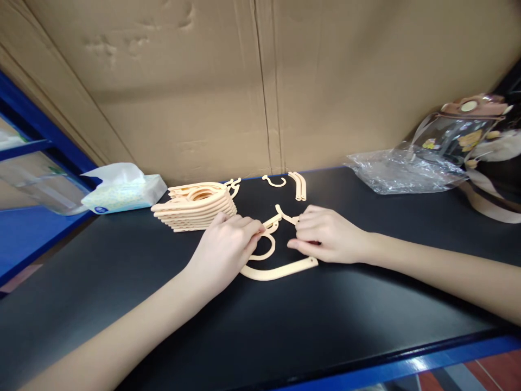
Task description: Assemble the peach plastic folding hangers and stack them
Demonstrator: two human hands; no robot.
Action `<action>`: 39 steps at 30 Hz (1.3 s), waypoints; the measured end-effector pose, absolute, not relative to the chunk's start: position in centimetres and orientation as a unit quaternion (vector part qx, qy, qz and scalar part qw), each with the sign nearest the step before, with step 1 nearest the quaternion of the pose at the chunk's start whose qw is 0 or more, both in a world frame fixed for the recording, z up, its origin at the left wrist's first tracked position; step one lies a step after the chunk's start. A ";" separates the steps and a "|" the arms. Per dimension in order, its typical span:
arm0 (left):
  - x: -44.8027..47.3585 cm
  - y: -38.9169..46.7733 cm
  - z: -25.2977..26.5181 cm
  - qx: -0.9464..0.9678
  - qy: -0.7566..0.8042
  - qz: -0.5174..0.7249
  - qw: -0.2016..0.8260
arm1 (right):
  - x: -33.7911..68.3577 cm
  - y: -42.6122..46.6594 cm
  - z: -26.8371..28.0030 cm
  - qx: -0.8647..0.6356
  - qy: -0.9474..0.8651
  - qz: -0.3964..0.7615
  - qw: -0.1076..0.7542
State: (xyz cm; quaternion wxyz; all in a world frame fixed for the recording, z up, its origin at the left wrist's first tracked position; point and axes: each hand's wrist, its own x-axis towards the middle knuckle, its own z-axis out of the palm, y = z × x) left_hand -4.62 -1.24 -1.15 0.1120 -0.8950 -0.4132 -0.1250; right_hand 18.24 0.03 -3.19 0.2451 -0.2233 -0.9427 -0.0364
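Note:
My left hand (228, 247) is closed on a cream plastic folding hanger (262, 255) lying on the black table, covering part of it. A ring and a curved arm of this hanger show to the right of the fingers. My right hand (328, 233) is closed around the right end of a slim cream hook piece (287, 217). Its other end meets the top of the hanger; whether the two are joined I cannot tell. Left of my left hand stands a stack of several similar cream hangers (195, 206).
Behind my hands lie a loose cream hook (277, 182) and curved hanger arms (299, 187). A tissue pack (126, 193) sits at the back left. Crumpled clear plastic (407, 174) and a clear bottle with a strap (456, 136) stand at the back right. Cardboard (183, 92) walls the rear.

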 end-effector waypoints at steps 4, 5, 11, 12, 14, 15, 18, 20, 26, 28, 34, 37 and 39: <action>-5.0 -0.8 -1.4 -0.897 -0.390 -0.121 0.172 | 18.1 -0.4 -3.3 -0.191 -0.943 -0.039 0.269; -5.1 -0.7 -1.4 -0.897 -0.384 -0.125 0.181 | 18.1 -0.4 -3.3 -0.211 -0.934 -0.039 0.284; -5.3 -0.2 -1.6 -0.902 -0.363 -0.130 0.193 | 19.2 0.6 -1.5 -0.321 -0.891 0.015 0.321; -5.3 -0.2 -1.6 -0.902 -0.362 -0.130 0.193 | 19.5 0.8 -0.8 -0.322 -0.897 0.008 0.302; -5.3 -0.2 -1.6 -0.902 -0.364 -0.128 0.191 | 20.1 1.2 0.5 -0.323 -0.918 -0.011 0.231; -5.3 -0.2 -1.6 -0.902 -0.366 -0.127 0.190 | 20.3 1.3 1.0 -0.315 -0.929 -0.014 0.193; -5.1 -0.5 -1.4 -0.898 -0.382 -0.130 0.175 | 20.9 1.7 1.6 -0.291 -0.949 -0.024 0.116; -4.9 -0.9 -1.1 -0.904 -0.384 -0.143 0.123 | 21.1 1.8 1.4 -0.276 -0.957 -0.033 0.084; -4.2 -2.4 -0.6 -0.946 -0.283 -0.139 -0.077 | 21.8 1.3 0.3 -0.272 -0.959 -0.021 0.083; -4.1 -2.6 -0.7 -0.949 -0.271 -0.129 -0.098 | 21.8 0.9 0.1 -0.284 -0.954 0.003 0.092; -4.0 -1.9 -1.1 -0.939 -0.297 -0.097 -0.142 | 21.3 0.0 -0.8 -0.344 -0.930 0.012 0.130; -4.0 -1.8 -1.1 -0.938 -0.298 -0.093 -0.153 | 21.5 0.0 -1.2 -0.354 -0.923 0.040 0.148; -4.0 -1.8 -1.0 -0.938 -0.296 -0.094 -0.155 | 21.5 0.1 -1.4 -0.364 -0.914 0.080 0.161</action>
